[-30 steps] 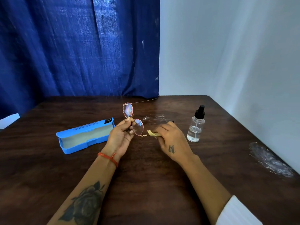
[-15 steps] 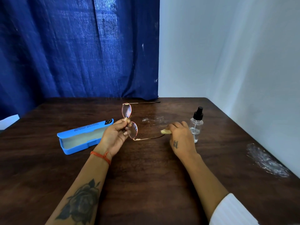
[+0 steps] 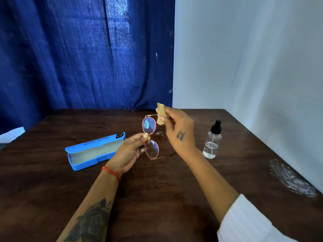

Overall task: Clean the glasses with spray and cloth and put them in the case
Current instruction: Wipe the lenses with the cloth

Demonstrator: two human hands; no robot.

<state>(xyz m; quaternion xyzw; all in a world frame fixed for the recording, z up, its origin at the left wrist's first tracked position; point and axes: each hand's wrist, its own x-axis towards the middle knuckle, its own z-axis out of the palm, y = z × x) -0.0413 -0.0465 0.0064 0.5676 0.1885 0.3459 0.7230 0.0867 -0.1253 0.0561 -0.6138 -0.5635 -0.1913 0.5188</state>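
The left hand is pinching the bridge of the pink-rimmed glasses between thumb and fingertips, holding them above the dark wooden table with one lens standing over the other and both temple arms pointing to the right. The right hand is gripping a small folded tan cloth between thumb and fingers, raised just beside the upper lens and touching the top temple arm. The blue glasses case is lying open on the table to the left of the left hand. The clear spray bottle with a black nozzle is standing upright to the right of the right wrist
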